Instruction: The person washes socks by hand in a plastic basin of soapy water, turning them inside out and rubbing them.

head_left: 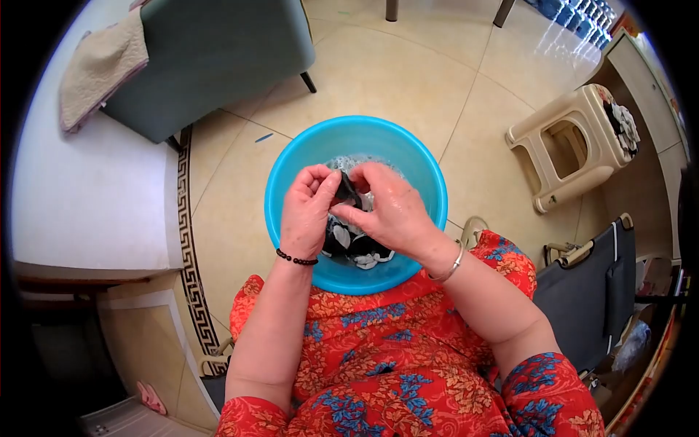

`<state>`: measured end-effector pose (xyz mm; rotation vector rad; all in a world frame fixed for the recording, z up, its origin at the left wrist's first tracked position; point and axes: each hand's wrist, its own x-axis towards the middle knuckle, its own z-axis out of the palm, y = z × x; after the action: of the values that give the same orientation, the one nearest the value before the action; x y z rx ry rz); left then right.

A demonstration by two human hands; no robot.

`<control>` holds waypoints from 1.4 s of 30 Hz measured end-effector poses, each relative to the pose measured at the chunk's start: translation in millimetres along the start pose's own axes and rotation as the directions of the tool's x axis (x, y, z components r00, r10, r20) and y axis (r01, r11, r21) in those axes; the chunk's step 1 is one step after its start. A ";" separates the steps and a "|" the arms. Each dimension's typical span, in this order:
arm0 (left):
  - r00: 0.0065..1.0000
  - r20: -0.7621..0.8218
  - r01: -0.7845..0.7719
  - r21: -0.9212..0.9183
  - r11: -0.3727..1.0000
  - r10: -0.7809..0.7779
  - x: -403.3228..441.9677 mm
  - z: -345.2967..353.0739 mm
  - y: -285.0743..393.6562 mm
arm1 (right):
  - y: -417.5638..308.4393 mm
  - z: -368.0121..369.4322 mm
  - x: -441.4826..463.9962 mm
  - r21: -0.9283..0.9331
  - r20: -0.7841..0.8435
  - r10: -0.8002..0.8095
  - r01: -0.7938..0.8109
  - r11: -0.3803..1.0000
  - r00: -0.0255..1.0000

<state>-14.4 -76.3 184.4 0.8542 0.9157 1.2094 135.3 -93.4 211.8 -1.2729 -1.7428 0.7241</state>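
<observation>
Both hands are over a blue plastic basin (274, 227) that holds sudsy water. My left hand (309, 207), with a dark bead bracelet (296, 258) at the wrist, pinches a small black cloth (347, 189) that looks like a sock. My right hand (389, 207) grips the same cloth from the other side, and a metal bangle (454, 262) circles that wrist. Below the hands lie wet black-and-white cloth pieces (360, 247), partly hidden by the fingers. White foam (364, 162) shows toward the far side of the basin.
A beige plastic stool (564, 146) at the right bears more black-and-white cloths (624, 127). A grey-green armchair (218, 58) stands at the upper left. At the lower right is a dark folding chair (590, 291). Pink slippers (151, 398) lie at the lower left.
</observation>
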 end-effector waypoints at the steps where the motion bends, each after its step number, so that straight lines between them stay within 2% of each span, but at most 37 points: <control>1: 1.000 -0.002 0.002 -0.001 1.000 -0.002 -0.6 1.3 -0.4 | 3.5 3.5 -1.5 -0.130 -0.048 -0.077 0.070 0.989 0.996; 2: 1.000 -0.020 -0.005 0.011 1.000 0.005 -1.1 3.1 -0.1 | 5.9 3.9 -0.2 -0.111 -0.063 -0.014 0.007 0.994 0.998; 3: 0.999 -0.038 -0.014 0.023 1.000 0.014 -1.1 3.9 0.4 | 11.2 3.4 2.5 -0.111 -0.062 -0.016 0.009 0.994 0.998; 5: 1.000 -0.024 -0.011 0.044 0.999 0.013 0.2 -0.3 3.5 | 23.7 -0.7 10.5 0.182 -0.048 0.148 -0.137 0.974 0.988; 6: 1.000 -0.008 -0.005 0.066 0.998 0.005 0.7 -2.6 4.8 | 27.4 -4.3 13.7 0.367 0.027 0.243 -0.236 0.900 0.970; 7: 1.000 -0.008 -0.007 0.062 0.998 0.007 1.1 -5.0 5.9 | 29.3 -7.4 14.6 0.364 0.027 0.242 -0.235 0.901 0.970; 9: 0.999 0.025 0.028 0.056 0.998 -0.029 1.6 -6.6 8.7 | 24.3 -15.5 16.3 0.528 0.184 0.382 -0.419 0.738 0.906; 10: 0.999 0.026 0.029 0.053 0.998 -0.030 0.7 -4.7 10.9 | 18.8 -19.1 16.1 0.526 0.205 0.396 -0.442 0.727 0.895; 12: 0.979 0.068 0.184 0.101 0.978 -0.191 -3.3 4.4 22.2 | 17.0 -18.4 15.8 0.539 0.208 0.426 -0.467 0.701 0.880; 13: 0.979 0.066 0.184 0.100 0.978 -0.191 -3.7 4.6 21.3 | 16.5 -17.7 15.9 0.555 0.212 0.454 -0.489 0.673 0.865; 15: 0.953 0.152 0.226 0.219 0.949 -0.262 -4.7 4.4 18.2 | 16.8 -16.2 16.0 0.578 0.221 0.468 -0.502 0.644 0.856; 17: 0.953 0.153 0.239 0.156 0.958 -0.262 -5.8 8.2 14.3 | 20.3 -14.3 16.1 0.600 0.229 0.482 -0.513 0.614 0.846; 19: 0.950 0.128 0.286 -0.003 0.958 -0.283 -5.6 11.6 12.2 | 26.7 -11.9 15.8 0.654 0.267 0.502 -0.537 0.533 0.823; 23: 0.944 0.152 0.303 -0.055 0.951 -0.292 -1.4 7.7 5.6 | 27.8 -10.4 13.6 0.649 0.303 0.501 -0.560 0.514 0.811; 26: 0.944 0.145 0.318 -0.163 0.934 -0.296 -1.8 11.1 9.6 | 29.5 -11.6 12.6 0.672 0.334 0.458 -0.549 0.497 0.824; 28: 0.952 0.099 0.305 -0.207 0.930 -0.290 0.6 6.1 5.1 | 28.0 -14.4 13.4 0.694 0.340 0.454 -0.546 0.469 0.823; 29: 0.952 0.099 0.305 -0.207 0.930 -0.290 0.3 6.2 5.4 | 23.5 -14.0 13.1 0.694 0.340 0.454 -0.546 0.469 0.823; 31: 0.960 0.056 0.280 -0.220 0.934 -0.275 -0.6 6.7 6.8 | 12.7 -11.0 11.6 0.508 0.189 0.361 -0.405 0.760 0.913; 34: 0.956 0.073 0.294 -0.240 0.925 -0.285 0.4 1.3 1.4 | 20.2 -7.2 8.3 0.408 0.207 0.303 -0.364 0.838 0.930; 35: 0.955 0.073 0.295 -0.239 0.925 -0.286 -0.7 3.1 3.4 | 20.3 -7.6 8.5 0.408 0.206 0.304 -0.364 0.837 0.930; 37: 0.956 0.126 0.290 -0.237 0.927 -0.267 -4.5 8.8 11.6 | 19.8 -9.2 10.7 0.550 0.181 0.401 -0.431 0.715 0.898; 38: 0.956 0.125 0.289 -0.237 0.928 -0.266 -6.1 8.7 13.6 | 19.2 -10.9 11.3 0.550 0.182 0.401 -0.430 0.715 0.898; 40: 0.961 0.125 0.241 0.059 0.969 -0.246 -9.1 8.0 16.8 | 17.7 -15.4 12.3 0.584 0.212 0.426 -0.463 0.666 0.880; 41: 0.961 0.127 0.239 0.059 0.969 -0.245 -9.5 8.8 17.8 | 16.1 -15.9 12.1 0.584 0.210 0.425 -0.462 0.667 0.880; 42: 0.978 0.095 0.173 0.111 0.979 -0.184 -10.0 9.3 18.6 | 14.3 -15.3 11.0 0.600 0.228 0.418 -0.465 0.651 0.879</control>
<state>-14.1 -83.9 206.1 0.8885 0.9545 0.9605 153.9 -78.8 210.6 -1.1760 -1.0453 1.5218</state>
